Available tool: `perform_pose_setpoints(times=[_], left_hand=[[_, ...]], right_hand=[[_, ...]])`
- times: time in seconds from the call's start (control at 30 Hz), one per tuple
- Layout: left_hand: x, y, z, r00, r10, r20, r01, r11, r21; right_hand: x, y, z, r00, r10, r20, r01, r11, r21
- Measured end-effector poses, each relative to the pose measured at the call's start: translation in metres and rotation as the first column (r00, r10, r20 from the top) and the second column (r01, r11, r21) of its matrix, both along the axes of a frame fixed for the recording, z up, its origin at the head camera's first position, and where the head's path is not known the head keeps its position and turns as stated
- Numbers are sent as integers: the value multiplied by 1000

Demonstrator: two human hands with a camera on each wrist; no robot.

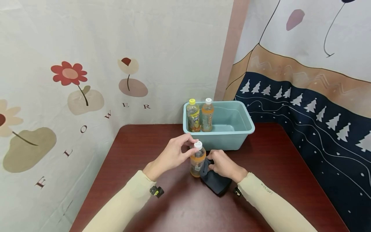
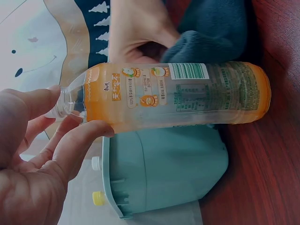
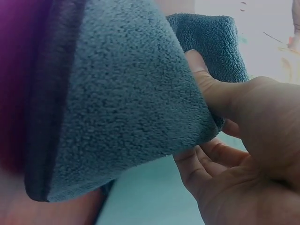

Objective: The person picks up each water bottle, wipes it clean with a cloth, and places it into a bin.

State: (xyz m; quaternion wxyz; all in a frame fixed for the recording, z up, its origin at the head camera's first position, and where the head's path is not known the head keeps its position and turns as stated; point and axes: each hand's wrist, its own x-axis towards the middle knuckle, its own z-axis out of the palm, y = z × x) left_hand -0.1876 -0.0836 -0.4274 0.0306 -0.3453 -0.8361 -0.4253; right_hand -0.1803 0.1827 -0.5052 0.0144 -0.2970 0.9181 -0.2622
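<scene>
An orange-labelled clear plastic bottle [image 1: 198, 162] with a white cap stands upright on the table, in front of the tub. My left hand [image 1: 174, 153] pinches it at the cap and neck between thumb and fingers. In the left wrist view the bottle [image 2: 164, 93] shows a barcode on its label. From the right side, my right hand [image 1: 224, 165] grips a folded dark blue-grey cloth [image 1: 215, 180], one edge of it up against the bottle. Thumb and fingers squeeze the fuzzy cloth [image 3: 126, 93] in the right wrist view, its lower part hanging loose.
Just behind the hands sits a light blue plastic tub [image 1: 218, 141] on the reddish-brown table [image 1: 150, 138]. In its left end stand a yellow-capped bottle [image 1: 193, 116] and a white-capped orange one [image 1: 207, 117]. Printed wall cloths [image 1: 174, 48] rise behind the table.
</scene>
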Motion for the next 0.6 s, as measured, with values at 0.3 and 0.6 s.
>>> perform_pose_setpoints(times=[0.3, 0.6], left_hand=[[0, -1, 0, 1000, 5, -2, -5, 1000, 0], [0, -2, 2, 1000, 1, 10, -1, 1000, -4]], right_hand=[[2, 1, 30, 999, -43, -7, 43, 999, -14], [5, 6, 59, 997, -78, -22, 76, 994, -80]])
